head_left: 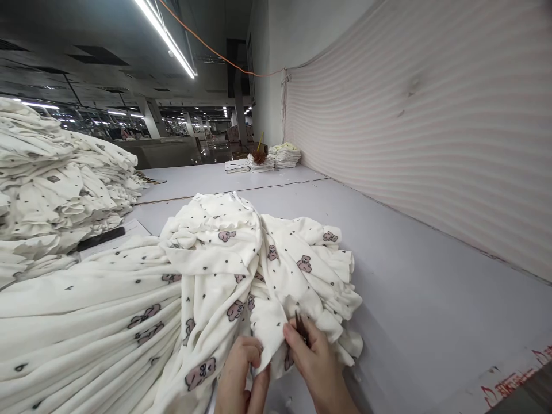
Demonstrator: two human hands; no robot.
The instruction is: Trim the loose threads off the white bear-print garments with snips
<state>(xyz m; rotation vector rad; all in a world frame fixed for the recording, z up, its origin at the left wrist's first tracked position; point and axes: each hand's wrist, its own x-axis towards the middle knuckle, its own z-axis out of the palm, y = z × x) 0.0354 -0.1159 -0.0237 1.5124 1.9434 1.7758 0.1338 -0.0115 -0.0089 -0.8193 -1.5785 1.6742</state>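
A white fleecy garment printed with purple-pink bears and small dark marks lies bunched on the table before me. My left hand pinches a lower edge of its cloth between thumb and fingers. Just to the right, my right hand is closed, its thumb at the same flap of cloth. Dark pointed thread snips stick up out of that hand, tips away from me; their handles are hidden by the fingers. More gathered cloth of the same print spreads to the left.
A tall pile of similar white garments stands at the left, with a dark flat object and paper beside it. Folded stacks sit at the table's far end. A striped cloth sheet hangs along the right side of the table.
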